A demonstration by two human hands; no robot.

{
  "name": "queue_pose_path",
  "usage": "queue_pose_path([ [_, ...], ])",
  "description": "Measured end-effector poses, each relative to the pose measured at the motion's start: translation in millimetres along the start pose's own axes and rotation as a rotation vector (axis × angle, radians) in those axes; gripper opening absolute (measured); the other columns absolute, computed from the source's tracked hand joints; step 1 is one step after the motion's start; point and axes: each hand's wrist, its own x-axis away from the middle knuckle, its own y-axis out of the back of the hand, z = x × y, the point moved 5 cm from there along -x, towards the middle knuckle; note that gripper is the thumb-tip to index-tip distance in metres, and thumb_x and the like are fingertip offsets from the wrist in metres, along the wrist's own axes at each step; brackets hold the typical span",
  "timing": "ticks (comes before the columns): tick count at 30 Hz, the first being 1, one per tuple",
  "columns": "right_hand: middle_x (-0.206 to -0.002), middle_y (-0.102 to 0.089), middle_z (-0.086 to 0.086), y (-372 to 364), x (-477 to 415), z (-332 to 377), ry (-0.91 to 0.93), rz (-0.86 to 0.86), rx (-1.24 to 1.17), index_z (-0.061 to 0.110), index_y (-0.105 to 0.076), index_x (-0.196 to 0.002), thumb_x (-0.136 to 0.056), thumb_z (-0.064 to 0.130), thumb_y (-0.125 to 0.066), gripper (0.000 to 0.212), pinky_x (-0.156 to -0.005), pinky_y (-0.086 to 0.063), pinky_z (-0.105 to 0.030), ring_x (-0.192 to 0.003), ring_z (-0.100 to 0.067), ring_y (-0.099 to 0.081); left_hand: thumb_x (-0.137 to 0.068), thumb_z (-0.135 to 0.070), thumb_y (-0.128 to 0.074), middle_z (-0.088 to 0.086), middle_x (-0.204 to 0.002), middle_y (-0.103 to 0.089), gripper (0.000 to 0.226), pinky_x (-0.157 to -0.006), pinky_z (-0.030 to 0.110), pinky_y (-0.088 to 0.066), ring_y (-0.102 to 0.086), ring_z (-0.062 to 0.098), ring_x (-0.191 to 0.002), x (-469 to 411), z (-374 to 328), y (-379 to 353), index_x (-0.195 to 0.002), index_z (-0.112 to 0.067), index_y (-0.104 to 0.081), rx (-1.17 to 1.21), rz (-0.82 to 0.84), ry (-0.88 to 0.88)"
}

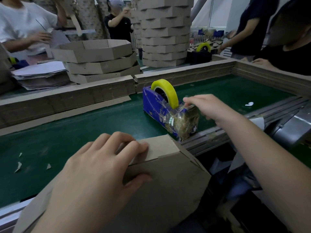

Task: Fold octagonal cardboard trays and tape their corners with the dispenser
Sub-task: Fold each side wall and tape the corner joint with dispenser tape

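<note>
While left hand [101,165] fingers [133,146] clasp matte cardboard tray [168,182], right hand [208,106] fingers [188,99] at tape-crusted blue dispenser [154,105], grip unclear.

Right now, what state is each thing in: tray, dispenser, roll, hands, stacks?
Tray: wall folded up, no tape visible at corner.
Left hand: grips the tray's folded wall.
Dispenser: upright on belt, covered in old tape.
Tape roll: mounted on dispenser.
Right hand: fingers at dispenser's cutter end; grip on tape unclear.
Finished trays: stacked beyond the belt.
</note>
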Motion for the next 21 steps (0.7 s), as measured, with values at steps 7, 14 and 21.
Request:
queue_pose_path([
  [7, -0.088, -0.069, 0.0, -2.1, 2.5, -4.5, -0.159, 0.006, -0.43, 0.016, -0.078, -0.069, -0.079, 0.021, -0.075, 0.011, -0.049, -0.032, -0.017, -0.056, -0.005, -0.036, -0.073, -0.063, -0.045, -0.01, -0.098, -0.065, 0.048, -0.055, 0.035, -0.05, -0.067, 0.023, -0.08, 1.8, 4.3, -0.7, -0.099, -0.032, -0.07, 0.011, -0.011, 0.017],
  [14, -0.079, -0.066, 0.001, -10.2, 7.1, -24.2, -0.119, -0.143, -0.786, 0.014, -0.071, -0.053, -0.078, 0.011, -0.069, 0.025, -0.055, -0.041, -0.019, -0.061, -0.006, -0.043, -0.073, -0.063, -0.047, -0.01, -0.099, -0.066, 0.048, -0.055, 0.037, -0.052, -0.067, 0.023, -0.081, 2.3, 7.7, -1.2, -0.101, -0.032, -0.07, 0.028, -0.019, 0.019],
  [21, -0.05, -0.046, 0.003, -14.9, 12.7, -37.3, 0.057, -0.224, -1.058, 0.014, -0.061, -0.041, -0.077, -0.003, -0.057, 0.04, -0.062, -0.045, -0.023, -0.051, -0.006, -0.046, -0.073, -0.064, -0.046, -0.012, -0.1, -0.065, 0.048, -0.055, 0.036, -0.052, -0.067, 0.021, -0.083, 2.2, 10.7, -3.1, -0.102, -0.034, -0.069, 0.029, -0.008, 0.035],
])
